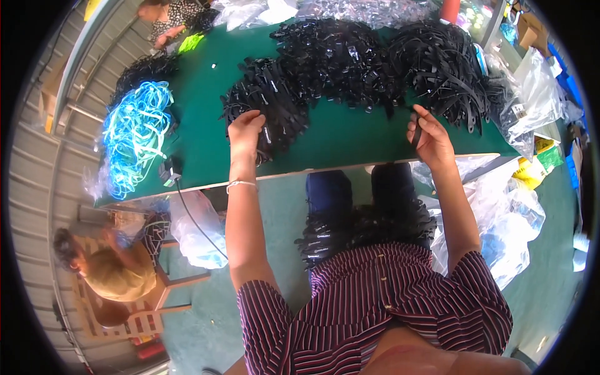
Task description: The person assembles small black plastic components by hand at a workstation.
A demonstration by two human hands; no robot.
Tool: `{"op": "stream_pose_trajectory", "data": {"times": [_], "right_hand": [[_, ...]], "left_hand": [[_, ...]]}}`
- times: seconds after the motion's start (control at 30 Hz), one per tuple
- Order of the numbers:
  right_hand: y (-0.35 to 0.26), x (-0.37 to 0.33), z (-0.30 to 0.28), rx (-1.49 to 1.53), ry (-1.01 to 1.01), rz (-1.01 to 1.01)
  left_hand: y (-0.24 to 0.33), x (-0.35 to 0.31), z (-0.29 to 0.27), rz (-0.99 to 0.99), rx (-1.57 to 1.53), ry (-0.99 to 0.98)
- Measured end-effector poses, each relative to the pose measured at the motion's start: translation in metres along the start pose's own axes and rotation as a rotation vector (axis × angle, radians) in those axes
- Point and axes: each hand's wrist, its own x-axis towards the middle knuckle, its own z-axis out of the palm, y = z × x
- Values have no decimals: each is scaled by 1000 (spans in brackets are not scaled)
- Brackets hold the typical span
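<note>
My left hand is closed at the near left end of a heap of black straps on the green table. Its fingertips touch the straps, and what they hold, if anything, is hidden. My right hand is closed over the table's near edge, with a short black strap against its curled fingers. In front of it lie a pile of black straps with small shiny pieces and a pile of longer black straps. More black straps rest across my lap.
Bright blue straps are heaped at the table's left, beside a black plug with a hanging cord. Clear plastic bags crowd the right side. One person sits at lower left; another works at the far left.
</note>
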Motion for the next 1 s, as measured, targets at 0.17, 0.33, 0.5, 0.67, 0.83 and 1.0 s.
{"op": "stream_pose_trajectory", "data": {"times": [0.17, 0.33, 0.5, 0.67, 0.83, 1.0], "right_hand": [[27, -12, 26, 69, -105, 273], [61, -12, 42, 77, -223, 480], [104, -4, 69, 148, -191, 535], [103, -2, 71, 65, -101, 403], [80, -16, 54, -198, -16, 229], [46, -29, 50, -303, -174, 43]], "left_hand": [[5, -38, 3, 7, -446, 26], [17, -87, 29, 221, -357, -70], [10, -122, 51, 311, -229, -246], [7, -142, 74, 415, -208, -389], [2, -126, 88, 321, -154, -578], [1, -48, 127, 483, 235, -229]]}}
